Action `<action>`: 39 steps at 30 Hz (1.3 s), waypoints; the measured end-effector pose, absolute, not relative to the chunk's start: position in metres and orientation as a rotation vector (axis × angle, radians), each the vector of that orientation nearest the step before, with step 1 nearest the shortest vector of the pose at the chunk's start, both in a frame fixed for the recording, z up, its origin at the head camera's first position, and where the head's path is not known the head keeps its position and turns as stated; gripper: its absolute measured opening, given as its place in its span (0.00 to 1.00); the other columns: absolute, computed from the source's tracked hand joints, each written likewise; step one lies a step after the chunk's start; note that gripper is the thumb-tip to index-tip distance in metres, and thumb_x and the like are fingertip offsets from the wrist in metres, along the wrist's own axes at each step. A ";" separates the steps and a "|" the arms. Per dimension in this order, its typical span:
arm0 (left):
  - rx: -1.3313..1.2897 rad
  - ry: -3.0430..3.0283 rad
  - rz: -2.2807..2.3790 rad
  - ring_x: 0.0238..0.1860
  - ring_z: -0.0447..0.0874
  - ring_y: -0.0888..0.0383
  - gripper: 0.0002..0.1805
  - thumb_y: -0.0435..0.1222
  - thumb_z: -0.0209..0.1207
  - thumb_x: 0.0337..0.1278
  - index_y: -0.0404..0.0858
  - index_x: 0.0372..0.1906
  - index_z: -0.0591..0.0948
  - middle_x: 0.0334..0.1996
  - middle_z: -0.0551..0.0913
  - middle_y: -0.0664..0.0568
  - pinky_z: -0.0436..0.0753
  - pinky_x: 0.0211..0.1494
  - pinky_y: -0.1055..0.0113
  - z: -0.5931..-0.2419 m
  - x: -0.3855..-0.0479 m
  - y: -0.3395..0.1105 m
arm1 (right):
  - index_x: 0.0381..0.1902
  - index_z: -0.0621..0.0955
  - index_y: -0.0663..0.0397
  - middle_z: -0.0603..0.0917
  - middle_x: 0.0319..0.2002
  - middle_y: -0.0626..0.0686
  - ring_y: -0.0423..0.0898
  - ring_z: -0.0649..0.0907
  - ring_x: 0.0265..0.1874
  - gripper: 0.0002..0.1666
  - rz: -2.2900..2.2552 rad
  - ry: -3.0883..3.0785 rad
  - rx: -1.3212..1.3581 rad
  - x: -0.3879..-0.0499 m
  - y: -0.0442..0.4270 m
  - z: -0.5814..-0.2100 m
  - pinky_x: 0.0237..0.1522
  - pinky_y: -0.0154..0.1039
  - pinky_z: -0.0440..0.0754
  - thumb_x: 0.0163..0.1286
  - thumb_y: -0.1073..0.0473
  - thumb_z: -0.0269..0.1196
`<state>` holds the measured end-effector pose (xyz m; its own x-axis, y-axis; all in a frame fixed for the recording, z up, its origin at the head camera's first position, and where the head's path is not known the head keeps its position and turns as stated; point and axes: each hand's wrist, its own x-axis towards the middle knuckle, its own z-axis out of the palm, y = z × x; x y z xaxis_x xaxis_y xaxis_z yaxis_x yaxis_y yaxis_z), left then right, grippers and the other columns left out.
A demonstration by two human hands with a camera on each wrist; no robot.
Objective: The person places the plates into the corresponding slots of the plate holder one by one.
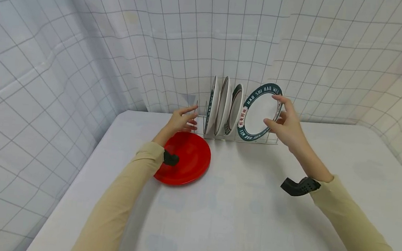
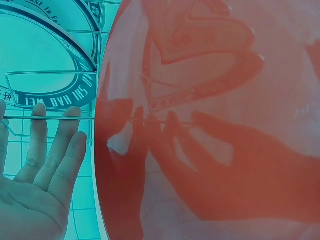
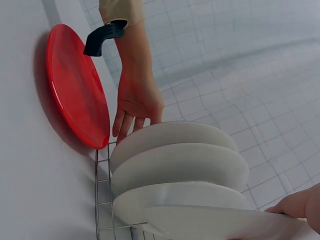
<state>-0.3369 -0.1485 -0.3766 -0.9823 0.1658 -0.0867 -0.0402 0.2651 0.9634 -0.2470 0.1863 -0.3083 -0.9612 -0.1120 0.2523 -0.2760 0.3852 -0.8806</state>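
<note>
My right hand point(image 1: 288, 124) pinches the right edge of a white plate with a dark green lettered rim point(image 1: 260, 113), tilted with its face toward me at the right end of the wire dish rack point(image 1: 243, 141). Several similar plates point(image 1: 223, 107) stand on edge in the rack, left of it. At the rack's left end is my left hand point(image 1: 181, 120), its fingers point(image 2: 57, 150) extended and touching the wire. A red plate point(image 1: 190, 161) lies on the table just below that hand, partly hidden by the wrist.
The white table point(image 1: 213, 223) carries the rack near its back edge. Behind and at both sides hangs white cloth with a grid pattern point(image 1: 210, 33). Black bands point(image 1: 300, 186) sit on both wrists.
</note>
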 end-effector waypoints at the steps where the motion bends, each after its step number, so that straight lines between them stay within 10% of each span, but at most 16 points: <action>1: 0.117 2.361 1.800 0.31 0.88 0.55 0.25 0.42 0.52 0.70 0.50 0.70 0.68 0.45 0.81 0.33 0.86 0.48 0.54 -0.377 -0.337 -0.149 | 0.73 0.54 0.44 0.75 0.49 0.70 0.43 0.78 0.33 0.41 1.619 -2.485 0.355 -0.247 0.184 -0.307 0.32 0.25 0.83 0.68 0.68 0.58; 23: 0.116 2.358 1.819 0.31 0.88 0.54 0.25 0.42 0.54 0.69 0.50 0.69 0.69 0.47 0.81 0.30 0.86 0.48 0.54 -0.377 -0.335 -0.150 | 0.72 0.59 0.40 0.62 0.69 0.67 0.60 0.81 0.46 0.40 1.455 -2.624 0.313 -0.269 0.154 -0.305 0.37 0.39 0.82 0.66 0.69 0.58; 39: 0.095 2.271 1.842 0.49 0.81 0.30 0.27 0.38 0.52 0.70 0.45 0.71 0.66 0.51 0.77 0.24 0.80 0.56 0.46 -0.357 -0.326 -0.144 | 0.72 0.59 0.40 0.63 0.68 0.69 0.62 0.81 0.47 0.40 1.442 -2.649 0.312 -0.283 0.149 -0.314 0.40 0.45 0.84 0.67 0.70 0.57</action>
<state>-0.3257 -0.1440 -0.3575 -0.9747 0.1849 -0.1257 -0.0848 0.2144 0.9731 -0.2828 0.1488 -0.3141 -0.9730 -0.1273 0.1927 -0.2309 0.5281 -0.8172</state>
